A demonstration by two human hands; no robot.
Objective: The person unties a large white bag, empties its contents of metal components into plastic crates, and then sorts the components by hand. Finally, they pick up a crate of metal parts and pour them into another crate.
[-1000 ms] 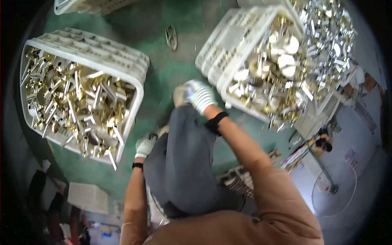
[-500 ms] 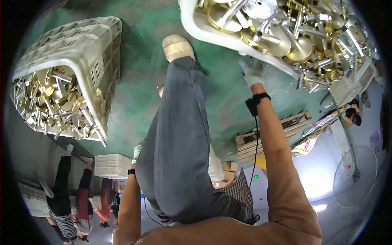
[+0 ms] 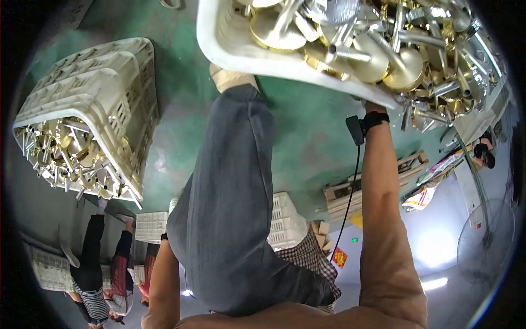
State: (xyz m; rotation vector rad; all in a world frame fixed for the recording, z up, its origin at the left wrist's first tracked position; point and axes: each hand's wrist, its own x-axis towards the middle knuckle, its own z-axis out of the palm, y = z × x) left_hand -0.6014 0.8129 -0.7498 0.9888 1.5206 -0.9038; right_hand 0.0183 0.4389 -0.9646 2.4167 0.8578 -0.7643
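Observation:
A white plastic crate [image 3: 263, 67] fills the upper right, heaped with shiny gold and silver metal parts [image 3: 402, 68] made of round discs and tubes. My right hand [image 3: 375, 106] reaches under the crate's near rim. Its fingers are hidden there, so whether it grips the crate cannot be seen. A black strap with a small box and a cable sits around that wrist. Of my left hand [image 3: 173, 204] only a sliver of pale glove shows beside my thigh; the leg covers its fingers. What it holds, if anything, is out of sight.
Stacked white crates [image 3: 120, 82] with similar metal parts stand at the left. Wooden pallets [image 3: 378, 186] lie right of my leg, and a standing fan [image 3: 486, 236] is farther right. Several people [image 3: 90, 274] stand at the lower left. My shoe [image 3: 233, 79] is near the crate.
The right crate now appears larger and farther left, overlapping my shoe. My gloved right hand, seen over the floor before, has gone under the rim. My left hand is more hidden behind my leg.

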